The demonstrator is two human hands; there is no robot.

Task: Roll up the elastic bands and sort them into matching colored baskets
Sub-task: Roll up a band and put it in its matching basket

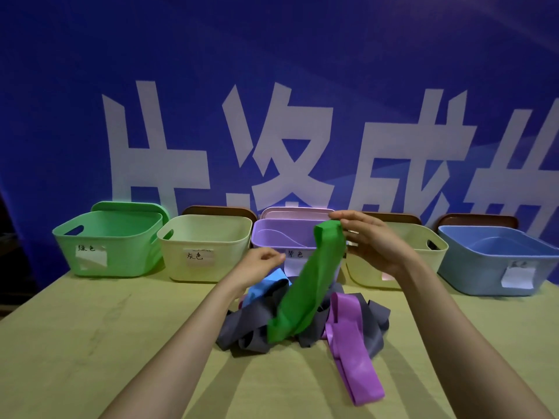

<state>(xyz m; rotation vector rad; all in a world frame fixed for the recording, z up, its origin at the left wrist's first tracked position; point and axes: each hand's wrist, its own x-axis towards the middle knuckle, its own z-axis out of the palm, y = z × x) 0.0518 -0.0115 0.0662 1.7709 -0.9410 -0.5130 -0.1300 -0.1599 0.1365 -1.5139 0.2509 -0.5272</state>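
Fingers of our right hand pinch the top end of the green band, which slants down onto the pile of grey bands and a purple band on the desk. Our left hand hovers beside it, fingers curled; whether they grip anything we cannot tell. The green basket stands far left.

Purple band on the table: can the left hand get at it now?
Probably yes, but not straight across: the green band, hanging from the right hand, stands between the left hand and the purple band. The purple band's near end lies uncovered, so the hand could go round.
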